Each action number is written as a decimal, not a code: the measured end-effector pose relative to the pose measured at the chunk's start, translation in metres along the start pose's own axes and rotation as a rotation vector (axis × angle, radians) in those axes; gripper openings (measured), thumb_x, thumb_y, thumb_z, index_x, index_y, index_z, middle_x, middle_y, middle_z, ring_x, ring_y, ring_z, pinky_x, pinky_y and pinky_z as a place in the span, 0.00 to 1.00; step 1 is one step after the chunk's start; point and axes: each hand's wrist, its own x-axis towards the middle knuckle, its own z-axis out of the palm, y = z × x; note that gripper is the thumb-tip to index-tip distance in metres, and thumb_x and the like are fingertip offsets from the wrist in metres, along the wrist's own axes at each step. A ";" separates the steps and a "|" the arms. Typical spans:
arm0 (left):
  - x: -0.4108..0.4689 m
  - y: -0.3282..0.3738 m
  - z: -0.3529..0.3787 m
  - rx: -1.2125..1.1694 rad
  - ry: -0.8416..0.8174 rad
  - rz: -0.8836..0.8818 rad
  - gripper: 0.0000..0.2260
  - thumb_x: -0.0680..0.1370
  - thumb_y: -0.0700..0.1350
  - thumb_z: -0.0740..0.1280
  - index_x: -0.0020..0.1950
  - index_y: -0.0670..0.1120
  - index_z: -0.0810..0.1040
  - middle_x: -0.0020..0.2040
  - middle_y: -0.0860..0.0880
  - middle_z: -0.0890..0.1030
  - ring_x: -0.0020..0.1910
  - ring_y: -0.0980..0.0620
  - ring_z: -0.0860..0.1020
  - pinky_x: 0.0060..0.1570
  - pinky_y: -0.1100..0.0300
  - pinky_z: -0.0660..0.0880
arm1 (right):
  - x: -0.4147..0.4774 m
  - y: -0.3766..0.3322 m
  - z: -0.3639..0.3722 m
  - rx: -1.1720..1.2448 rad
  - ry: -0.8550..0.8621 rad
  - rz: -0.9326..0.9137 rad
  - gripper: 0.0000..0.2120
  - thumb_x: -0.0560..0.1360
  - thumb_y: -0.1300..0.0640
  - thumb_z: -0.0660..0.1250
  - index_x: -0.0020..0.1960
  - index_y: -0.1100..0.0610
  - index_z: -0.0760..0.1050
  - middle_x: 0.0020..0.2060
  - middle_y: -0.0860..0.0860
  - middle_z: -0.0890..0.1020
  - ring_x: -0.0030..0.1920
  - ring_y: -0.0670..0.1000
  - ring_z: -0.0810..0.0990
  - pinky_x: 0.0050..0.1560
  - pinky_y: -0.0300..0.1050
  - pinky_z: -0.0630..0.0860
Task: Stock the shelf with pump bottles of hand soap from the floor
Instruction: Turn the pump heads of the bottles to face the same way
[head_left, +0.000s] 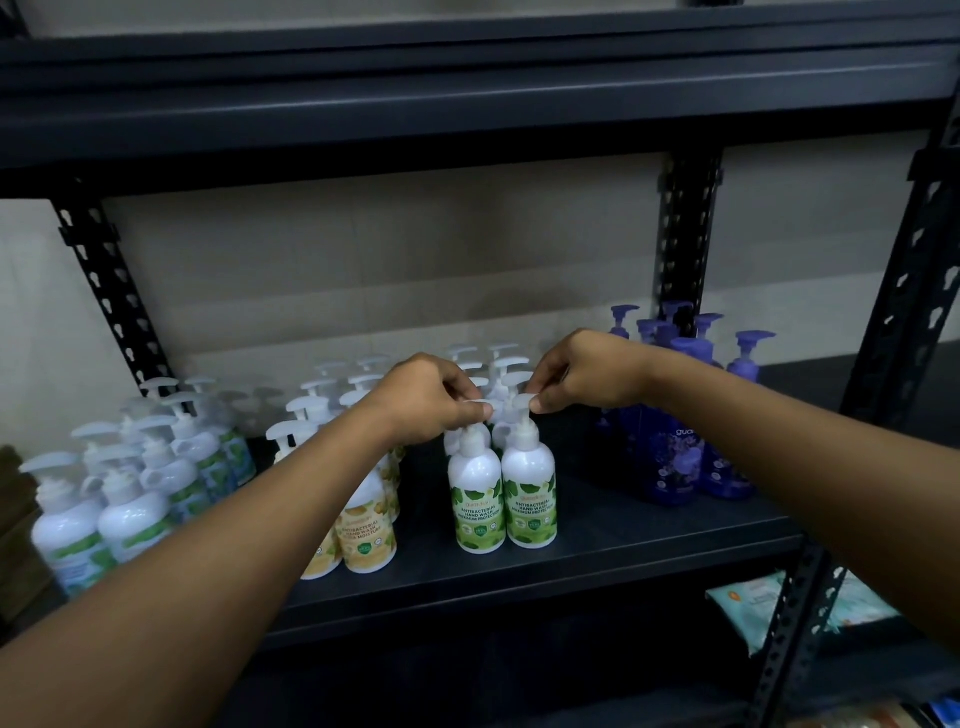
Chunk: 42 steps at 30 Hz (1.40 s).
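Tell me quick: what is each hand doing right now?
Left hand: closed, pinching the left green-label bottle by its pump.
Right hand: closed, pinching the right green-label bottle by its pump.

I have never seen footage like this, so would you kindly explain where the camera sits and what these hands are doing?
There is no machine here: a person wears one wide-angle camera on the head, looking down at their own two bare hands. The left hand pinches the pump top of one white green-labelled hand-wash bottle, and the right hand pinches the pump top of the identical bottle beside it. Both stand upright at the front of a dark metal shelf. On it also stand white bottles with blue-green labels at the left, yellow-labelled white bottles partly behind the left forearm, and purple pump bottles at the right.
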 end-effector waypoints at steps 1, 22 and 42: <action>0.000 0.000 0.000 -0.002 0.001 0.000 0.11 0.73 0.52 0.77 0.50 0.48 0.85 0.42 0.53 0.84 0.41 0.56 0.81 0.41 0.63 0.76 | 0.000 0.000 0.000 0.003 -0.002 0.000 0.11 0.75 0.54 0.75 0.56 0.54 0.85 0.49 0.45 0.85 0.49 0.43 0.80 0.49 0.35 0.74; -0.013 0.006 -0.007 -0.150 -0.059 -0.097 0.12 0.76 0.43 0.74 0.57 0.40 0.82 0.47 0.42 0.86 0.47 0.45 0.86 0.49 0.58 0.83 | -0.011 0.008 0.000 0.052 0.052 0.044 0.11 0.77 0.58 0.72 0.58 0.56 0.84 0.51 0.45 0.83 0.50 0.43 0.79 0.56 0.38 0.74; 0.123 0.125 0.042 -0.030 0.112 0.226 0.04 0.76 0.51 0.72 0.46 0.53 0.83 0.43 0.55 0.83 0.44 0.53 0.81 0.52 0.54 0.81 | -0.027 0.119 -0.144 0.135 0.498 0.240 0.08 0.78 0.56 0.69 0.55 0.54 0.84 0.52 0.54 0.85 0.54 0.56 0.82 0.51 0.50 0.82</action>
